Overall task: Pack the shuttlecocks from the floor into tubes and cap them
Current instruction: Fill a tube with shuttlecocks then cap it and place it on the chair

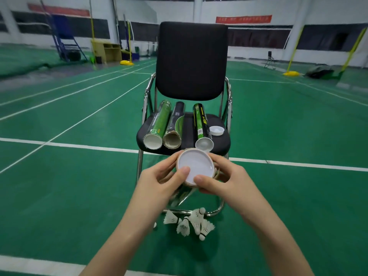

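I hold a shuttlecock tube end-on toward me, its white cap (196,165) filling the mouth. My left hand (161,180) grips the tube's left side with the thumb pressing on the cap. My right hand (221,179) grips the right side, thumb on the cap's lower edge. The tube's body is mostly hidden behind the cap and my hands. Several white shuttlecocks (189,222) lie on the green floor below my hands. On the chair seat lie three tubes: a green one (159,124), a dark one (176,124) and a black-and-green one (201,124). A loose white cap (216,130) sits beside them.
A black chair (191,60) with chrome legs stands just ahead on the green court floor (79,186) with white lines. Yellow net posts, a wooden desk (107,50) and a blue frame stand far back by the wall.
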### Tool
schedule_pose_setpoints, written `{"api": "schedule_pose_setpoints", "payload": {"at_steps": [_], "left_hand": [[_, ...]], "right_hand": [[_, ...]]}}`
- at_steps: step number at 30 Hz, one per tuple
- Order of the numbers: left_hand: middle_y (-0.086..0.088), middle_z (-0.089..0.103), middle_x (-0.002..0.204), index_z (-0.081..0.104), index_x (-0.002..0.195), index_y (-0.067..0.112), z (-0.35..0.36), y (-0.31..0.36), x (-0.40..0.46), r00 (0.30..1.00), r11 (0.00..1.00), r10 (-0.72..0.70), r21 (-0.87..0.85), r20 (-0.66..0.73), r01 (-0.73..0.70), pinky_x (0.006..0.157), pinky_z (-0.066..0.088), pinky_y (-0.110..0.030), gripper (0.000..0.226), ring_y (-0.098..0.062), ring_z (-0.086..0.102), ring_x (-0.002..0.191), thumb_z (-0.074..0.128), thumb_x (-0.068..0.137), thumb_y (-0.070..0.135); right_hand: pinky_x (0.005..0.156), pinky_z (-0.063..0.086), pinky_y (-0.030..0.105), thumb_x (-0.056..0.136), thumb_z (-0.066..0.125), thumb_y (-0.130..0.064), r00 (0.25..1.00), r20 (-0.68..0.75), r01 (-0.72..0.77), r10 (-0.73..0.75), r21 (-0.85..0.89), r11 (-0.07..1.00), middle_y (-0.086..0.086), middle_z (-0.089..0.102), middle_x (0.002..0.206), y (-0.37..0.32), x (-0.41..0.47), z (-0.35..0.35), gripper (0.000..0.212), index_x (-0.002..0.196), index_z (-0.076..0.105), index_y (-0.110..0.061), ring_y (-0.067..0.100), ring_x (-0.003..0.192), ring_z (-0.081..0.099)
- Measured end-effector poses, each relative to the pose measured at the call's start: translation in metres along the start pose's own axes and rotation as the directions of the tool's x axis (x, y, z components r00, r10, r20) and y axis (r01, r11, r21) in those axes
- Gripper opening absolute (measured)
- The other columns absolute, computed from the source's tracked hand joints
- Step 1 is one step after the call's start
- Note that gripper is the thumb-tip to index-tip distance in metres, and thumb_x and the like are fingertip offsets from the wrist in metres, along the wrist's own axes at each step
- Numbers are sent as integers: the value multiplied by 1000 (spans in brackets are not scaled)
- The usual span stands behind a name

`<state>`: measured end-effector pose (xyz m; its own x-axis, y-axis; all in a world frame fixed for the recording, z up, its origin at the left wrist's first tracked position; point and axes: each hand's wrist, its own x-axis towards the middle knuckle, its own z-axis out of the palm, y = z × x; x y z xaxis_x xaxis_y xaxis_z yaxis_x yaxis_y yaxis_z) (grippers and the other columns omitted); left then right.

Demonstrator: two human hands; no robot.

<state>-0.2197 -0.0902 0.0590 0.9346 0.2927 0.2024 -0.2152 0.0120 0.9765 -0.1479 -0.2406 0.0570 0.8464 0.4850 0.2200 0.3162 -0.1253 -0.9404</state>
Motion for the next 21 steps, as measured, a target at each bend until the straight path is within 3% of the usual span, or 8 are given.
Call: {"api": "schedule_pose_setpoints", "payload": {"at_steps": [7,12,21], "left_hand": [[15,72,102,64,108,36,12,69,-13,974,974,226,-29,7,-226,78,54,-17,42,0,66,98,67,67,29],[15,72,101,63,111,34,17,97,-19,946,946,323,-5,20,-323,73,53,-14,43,1,66,95,67,69,27],[10,70,110,61,110,36,18,95,-1,947,948,316,17,54,-318,85,54,-24,39,-8,65,104,67,81,10]], "right_hand": [[85,54,42,59,79,-48,975,-10,223,-223,-27,975,-15,68,101,-76,-12,-20,51,107,62,-43,12,98,63],[80,54,23,55,74,-43,946,-22,323,-324,-52,945,-16,68,100,-107,-20,-30,48,101,59,-46,5,94,62],[81,50,18,55,71,-46,921,-28,381,-389,-149,913,-26,66,98,-109,-11,-35,43,95,59,-50,3,91,61]]}}
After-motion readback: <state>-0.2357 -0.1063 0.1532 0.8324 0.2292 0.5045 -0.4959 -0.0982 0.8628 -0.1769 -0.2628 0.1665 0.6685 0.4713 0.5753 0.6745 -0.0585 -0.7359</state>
